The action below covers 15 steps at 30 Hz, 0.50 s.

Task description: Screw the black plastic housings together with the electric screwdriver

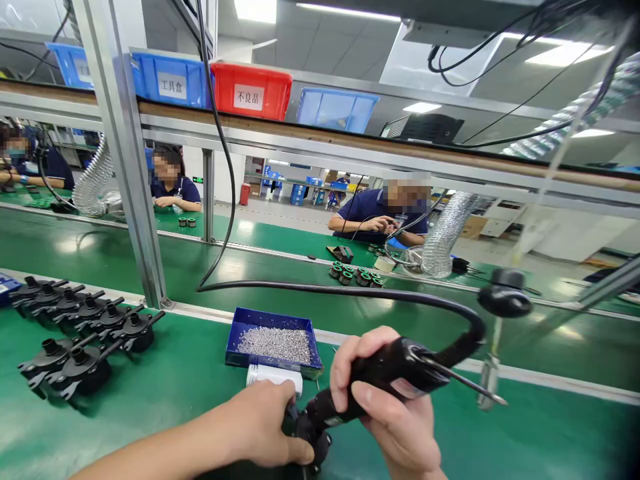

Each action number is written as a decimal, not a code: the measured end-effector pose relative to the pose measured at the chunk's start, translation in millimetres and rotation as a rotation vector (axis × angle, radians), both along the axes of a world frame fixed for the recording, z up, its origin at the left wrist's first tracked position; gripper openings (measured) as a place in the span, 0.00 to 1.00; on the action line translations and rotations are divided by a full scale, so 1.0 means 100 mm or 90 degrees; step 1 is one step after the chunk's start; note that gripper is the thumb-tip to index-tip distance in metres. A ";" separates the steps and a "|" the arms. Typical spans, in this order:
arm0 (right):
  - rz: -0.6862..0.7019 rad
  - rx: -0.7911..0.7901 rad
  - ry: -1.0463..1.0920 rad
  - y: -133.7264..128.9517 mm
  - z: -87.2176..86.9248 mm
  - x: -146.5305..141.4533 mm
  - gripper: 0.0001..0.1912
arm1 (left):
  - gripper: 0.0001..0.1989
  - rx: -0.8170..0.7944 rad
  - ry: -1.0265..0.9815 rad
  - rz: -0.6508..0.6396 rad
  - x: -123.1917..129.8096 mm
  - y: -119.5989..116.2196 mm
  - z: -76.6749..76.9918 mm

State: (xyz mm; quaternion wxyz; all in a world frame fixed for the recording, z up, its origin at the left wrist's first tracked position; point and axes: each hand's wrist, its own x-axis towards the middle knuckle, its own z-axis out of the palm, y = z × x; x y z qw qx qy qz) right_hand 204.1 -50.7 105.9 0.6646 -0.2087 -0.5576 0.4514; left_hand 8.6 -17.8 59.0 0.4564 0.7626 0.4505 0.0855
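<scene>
My right hand (387, 400) is wrapped round a black electric screwdriver (375, 373), whose cable runs off to the upper right and loops back over the bench. The screwdriver's front end points down and left at a black round part (320, 450). Fingers of my left hand (265, 423) are closed on that part near the bottom of the view, covering much of it. Just beyond my left hand lies a white cylinder (274, 379). Behind it stands a blue tray (250, 319) filled with small silvery screws (275, 343).
Several black assemblies with arms (83, 363) stand in rows on the green bench (165, 373) at left. An aluminium post (123, 153) rises beyond them. A black hanging fixture (505, 293) is at right. Across the bench, a co-worker (380, 213) handles something small. Bins (250, 90) line the shelf.
</scene>
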 end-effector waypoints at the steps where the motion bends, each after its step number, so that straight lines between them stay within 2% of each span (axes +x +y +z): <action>1: -0.026 -0.003 -0.001 -0.02 0.04 0.02 0.13 | 0.18 0.059 0.051 0.007 -0.03 0.01 0.05; 3: -0.063 -0.016 -0.009 -0.04 0.09 0.04 0.12 | 0.13 0.126 0.148 -0.024 -0.06 0.11 0.15; 5: -0.068 -0.034 -0.014 -0.04 0.10 0.01 0.13 | 0.05 0.186 0.173 -0.064 -0.05 0.34 0.22; 6: -0.063 -0.044 -0.015 -0.03 0.09 -0.01 0.14 | 0.04 0.237 0.178 -0.060 -0.03 0.49 0.24; 7: -0.057 -0.052 -0.018 -0.02 0.08 -0.03 0.14 | 0.08 0.275 0.187 -0.044 0.02 0.65 0.24; 11: -0.049 -0.075 -0.039 0.01 0.03 -0.09 0.15 | 0.14 0.321 0.231 -0.002 0.27 1.17 0.08; 15: -0.068 -0.065 -0.047 0.04 0.02 -0.04 0.14 | 0.12 0.307 0.233 -0.041 0.41 1.35 -0.18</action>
